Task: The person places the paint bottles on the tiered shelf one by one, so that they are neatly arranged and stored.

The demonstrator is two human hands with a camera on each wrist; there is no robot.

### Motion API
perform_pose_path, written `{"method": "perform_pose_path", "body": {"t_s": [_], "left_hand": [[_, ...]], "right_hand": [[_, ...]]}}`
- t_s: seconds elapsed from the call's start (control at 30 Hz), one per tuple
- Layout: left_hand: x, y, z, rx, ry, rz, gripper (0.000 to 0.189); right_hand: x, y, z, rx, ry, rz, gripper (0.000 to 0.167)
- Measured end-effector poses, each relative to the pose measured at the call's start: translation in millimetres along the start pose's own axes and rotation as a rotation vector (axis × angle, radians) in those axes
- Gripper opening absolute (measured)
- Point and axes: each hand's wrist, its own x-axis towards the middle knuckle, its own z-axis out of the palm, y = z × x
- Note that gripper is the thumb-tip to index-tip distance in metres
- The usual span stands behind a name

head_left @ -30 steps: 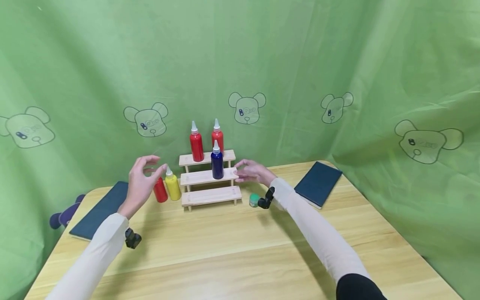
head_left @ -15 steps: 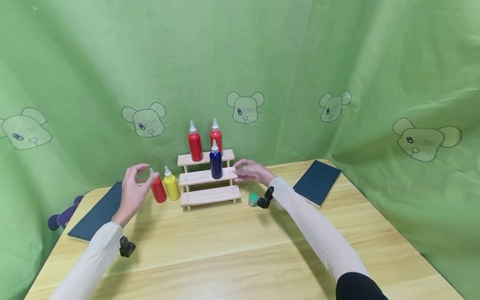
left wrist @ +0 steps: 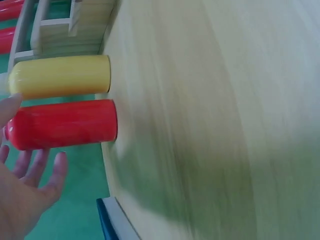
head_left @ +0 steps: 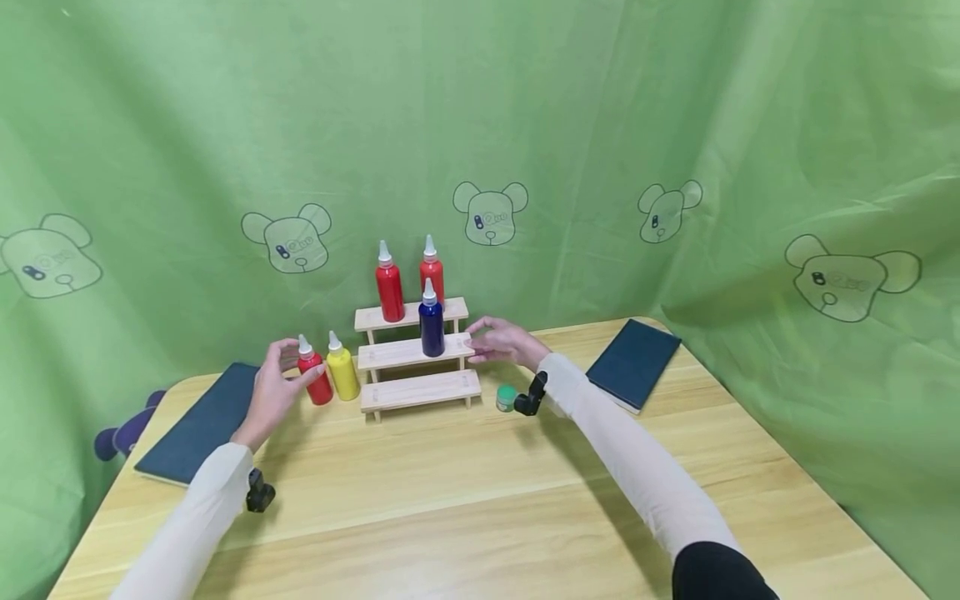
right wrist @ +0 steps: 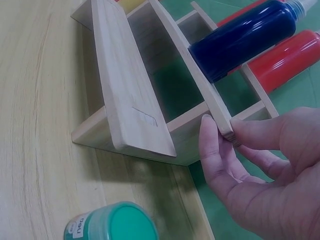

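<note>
The left hand [head_left: 272, 393] is at a cylindrical red plastic bottle with a pointed whitish cap [head_left: 320, 392], which stands upright on the pale wood-grain tabletop [head_left: 480, 517]. Its grip is part-way spread, thumb to one side of the bottle's upper half and fingers to the other; whether they press on it I cannot tell. Just beside that bottle, towards the rack, is an upright yellow plastic bottle with a similar pointed cap [head_left: 344, 377].

The right hand [head_left: 504, 342] pinches the end of the middle shelf of a three-step rack of pale wood [head_left: 420, 391], its grip narrowed to the board's thickness, thumb above and fingertips below. On that shelf stands a dark blue bottle with a pointed cap [head_left: 432, 332]. The top shelf carries two more capped red bottles, one at the left [head_left: 391, 296] and one at the right [head_left: 432, 272], the latter partly hidden by the blue one.

All five bottles are capped and coloured up to the shoulder; I cannot tell whether the colour lies in the plastic or in the contents. Near the rack's right end sits a small round jar with a green lid [right wrist: 112, 225], lid on, contents hidden.
</note>
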Motion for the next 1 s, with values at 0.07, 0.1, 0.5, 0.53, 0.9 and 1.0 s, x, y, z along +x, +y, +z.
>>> {"method": "perform_pose_path", "body": {"t_s": [0.07, 0.1, 0.5, 0.53, 0.9, 1.0], "left_hand": [[0.6, -1.2, 2.6, 0.019, 0.029, 0.012, 0.063], [0.9, -1.7, 3.7, 0.025, 0.046, 0.014, 0.060], [-5.3, -8.2, 9.8, 0.008, 0.129, 0.038, 0.044], [-6.3, -9.2, 9.7, 0.006, 0.128, 0.036, 0.045], [-9.6, -13.7, 10.2, 0.051, 0.131, 0.040, 0.052], [-9.1, -11.2, 10.5, 0.037, 0.139, 0.037, 0.050]], "right_hand": [[-0.5, 0, 0, -0.004, 0.003, 0.004, 0.041], [-0.5, -1, 0, -0.006, 0.003, 0.003, 0.041], [4.1, 3, -2, 0.032, 0.001, 0.002, 0.037], [4.0, 4, -1, 0.033, -0.001, 0.005, 0.036], [-0.9, 2, 1, 0.028, 0.005, 0.027, 0.044], [0.8, 2, 1, 0.038, 0.007, 0.026, 0.046]]}}
